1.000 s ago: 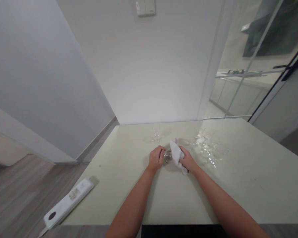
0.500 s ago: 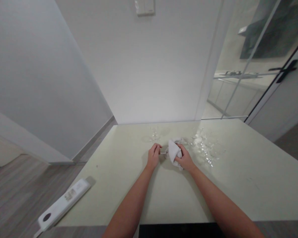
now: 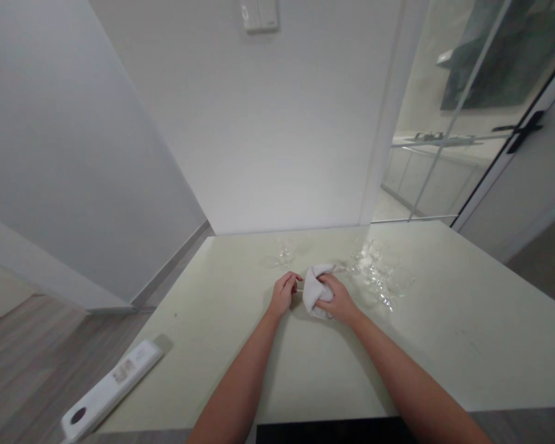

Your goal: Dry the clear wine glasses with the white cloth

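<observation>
Near the middle of the table, my left hand point(image 3: 283, 295) is closed in a pinch on a thin, clear rod-like piece, whose exact kind I cannot make out. A short length of it shows between the hand and a white cloth point(image 3: 312, 290). My right hand point(image 3: 337, 299) grips this bunched cloth, which covers the far end of the piece. To the right of the cloth lies a loose pile of clear, shiny pieces point(image 3: 374, 271). Behind my left hand rests a smaller clear piece point(image 3: 284, 254) on the tabletop.
The pale table point(image 3: 213, 345) reaches back to a white wall point(image 3: 277, 135). A long white power strip point(image 3: 113, 388) lies at its left front edge. A black object point(image 3: 328, 430) sits at the near edge. A glass-paned door point(image 3: 425, 160) stands at the right.
The cloth has slid left along the thin piece, closer to my left hand, and now hides more of it. My right hand has moved with it. The view has shifted slightly.
</observation>
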Demonstrator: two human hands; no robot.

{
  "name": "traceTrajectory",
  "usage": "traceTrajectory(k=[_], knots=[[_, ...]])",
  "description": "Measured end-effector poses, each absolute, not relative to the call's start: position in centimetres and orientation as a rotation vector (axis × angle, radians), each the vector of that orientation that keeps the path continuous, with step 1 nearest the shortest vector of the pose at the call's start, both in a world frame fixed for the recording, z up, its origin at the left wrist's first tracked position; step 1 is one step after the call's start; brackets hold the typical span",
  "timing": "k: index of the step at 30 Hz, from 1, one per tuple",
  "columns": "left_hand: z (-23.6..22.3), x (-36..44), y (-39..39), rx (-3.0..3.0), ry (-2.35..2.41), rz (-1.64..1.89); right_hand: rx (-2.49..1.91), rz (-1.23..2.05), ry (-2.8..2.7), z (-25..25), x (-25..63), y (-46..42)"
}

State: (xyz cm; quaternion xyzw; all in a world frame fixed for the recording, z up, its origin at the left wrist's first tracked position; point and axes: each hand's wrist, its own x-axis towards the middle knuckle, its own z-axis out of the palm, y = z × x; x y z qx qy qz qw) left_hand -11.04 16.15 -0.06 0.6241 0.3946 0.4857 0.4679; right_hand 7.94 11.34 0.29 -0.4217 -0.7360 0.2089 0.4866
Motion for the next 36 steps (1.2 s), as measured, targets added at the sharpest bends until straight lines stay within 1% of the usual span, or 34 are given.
traceTrajectory(k=[7,11,15,18,25,31,36], knots=[[0.3,-10.9,15.8,1.505,0.954,1.241,-1.056,0.633,-1.713,0.0,8.0,11.1],[0.3,-10.9,15.7,1.485,0.956,1.223,-1.037,0.595,-1.751,-0.2,8.2,11.2],[0.4,-11.1,15.7,1.644,0.955,1.184,-1.024,0.544,-1.718,-0.1,8.4,11.4],[0.5,-11.0,15.6,1.806,0.957,1.227,-1.042,0.578,-1.605,-0.1,8.4,11.6],[0.5,-10.6,15.1,1.964,0.996,1.315,-1.076,0.811,-1.338,-0.5,8.2,12.2],[0.0,-10.0,16.0,1.585,1.012,1.411,-1.207,0.997,-0.789,-0.6,8.5,12.5],[-0.1,-10.3,16.7,1.459,1.016,1.437,-1.015,1.227,-0.932,-0.2,8.4,12.5]])
